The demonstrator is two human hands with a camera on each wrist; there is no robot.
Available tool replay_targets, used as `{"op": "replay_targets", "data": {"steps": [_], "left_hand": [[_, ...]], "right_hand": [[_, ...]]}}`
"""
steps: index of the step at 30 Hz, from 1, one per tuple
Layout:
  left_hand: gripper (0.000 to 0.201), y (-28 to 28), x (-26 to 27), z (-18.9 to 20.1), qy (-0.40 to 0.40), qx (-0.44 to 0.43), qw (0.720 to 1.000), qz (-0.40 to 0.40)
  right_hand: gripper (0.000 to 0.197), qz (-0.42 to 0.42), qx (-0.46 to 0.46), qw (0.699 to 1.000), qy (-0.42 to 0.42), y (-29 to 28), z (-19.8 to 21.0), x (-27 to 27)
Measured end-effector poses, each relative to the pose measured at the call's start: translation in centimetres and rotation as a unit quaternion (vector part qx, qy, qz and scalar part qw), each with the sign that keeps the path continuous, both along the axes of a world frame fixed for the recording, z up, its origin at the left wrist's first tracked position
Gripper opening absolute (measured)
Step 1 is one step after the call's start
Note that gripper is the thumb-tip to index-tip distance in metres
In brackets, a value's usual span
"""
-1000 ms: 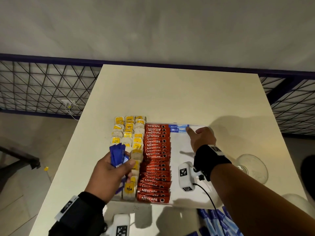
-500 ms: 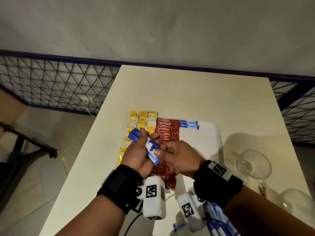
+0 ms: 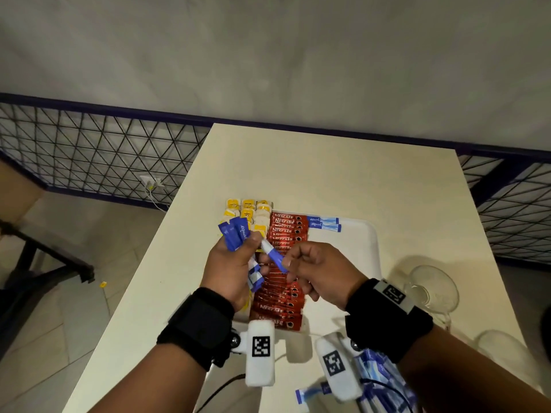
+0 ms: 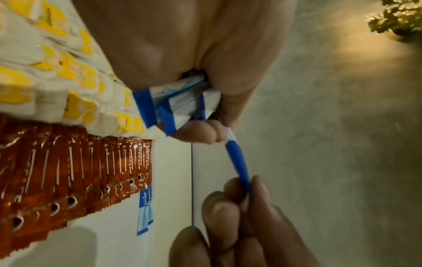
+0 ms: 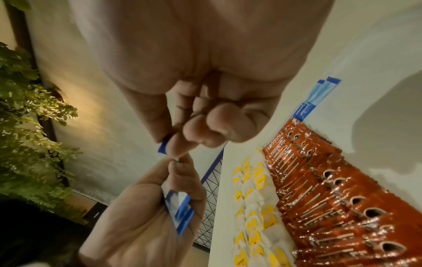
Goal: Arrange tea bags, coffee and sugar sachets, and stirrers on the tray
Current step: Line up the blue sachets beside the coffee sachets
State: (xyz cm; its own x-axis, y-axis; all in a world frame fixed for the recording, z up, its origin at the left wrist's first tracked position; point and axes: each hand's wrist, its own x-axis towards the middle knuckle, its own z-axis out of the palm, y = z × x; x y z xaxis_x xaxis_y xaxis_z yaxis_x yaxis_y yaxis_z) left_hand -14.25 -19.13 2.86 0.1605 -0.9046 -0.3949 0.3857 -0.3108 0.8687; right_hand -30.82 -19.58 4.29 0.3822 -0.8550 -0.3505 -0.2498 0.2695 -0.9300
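Observation:
A white tray (image 3: 362, 248) holds a column of yellow-tagged tea bags (image 3: 249, 208), a column of red coffee sachets (image 3: 286, 231) and two blue sugar sachets (image 3: 323, 223) at its far end. Above the tray my left hand (image 3: 231, 263) grips a bundle of blue sugar sachets (image 3: 235, 235). My right hand (image 3: 313, 268) pinches one blue sachet (image 3: 274, 257) by its end, thumb against fingers; the sachet's other end is still at my left thumb. The left wrist view shows the pinched sachet (image 4: 236, 162) stretched between both hands. In the right wrist view only its blue end (image 5: 163, 145) shows.
An empty glass (image 3: 433, 289) stands right of the tray, a second glass (image 3: 501, 350) nearer me. More blue sachets (image 3: 372, 380) lie at the table's near edge. A metal mesh railing (image 3: 104, 156) runs behind and left of the table.
My right hand came back from the two placed sachets at the tray's far end and pinched one sachet from the left hand's bundle. The left hand has risen over the tray.

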Motion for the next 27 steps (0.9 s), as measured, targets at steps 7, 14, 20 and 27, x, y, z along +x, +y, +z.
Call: {"op": "replay_targets", "data": {"steps": [7, 14, 20, 27], "left_hand": [[0.006, 0.2, -0.3, -0.6, 0.14, 0.138, 0.979, -0.046], [0.019, 0.9, -0.5, -0.8, 0.012, 0.095, 0.993, -0.065], [0.013, 0.5, 0.0, 0.0, -0.103, -0.027, 0.99, -0.09], [0.011, -0.8, -1.0, -1.3, -0.047, 0.003, 0.998, -0.03]], "right_hand": [[0.035, -0.015, -0.169, 0.985, -0.001, 0.0, -0.9, 0.3], [0.022, -0.04, -0.166, 0.984, 0.043, -0.3, -1.2, -0.2], [0.017, 0.03, -0.145, 0.981, 0.127, -0.7, -1.0, -1.2], [0.012, -0.183, -0.026, 0.983, -0.003, -2.1, -4.1, -2.9]]}}
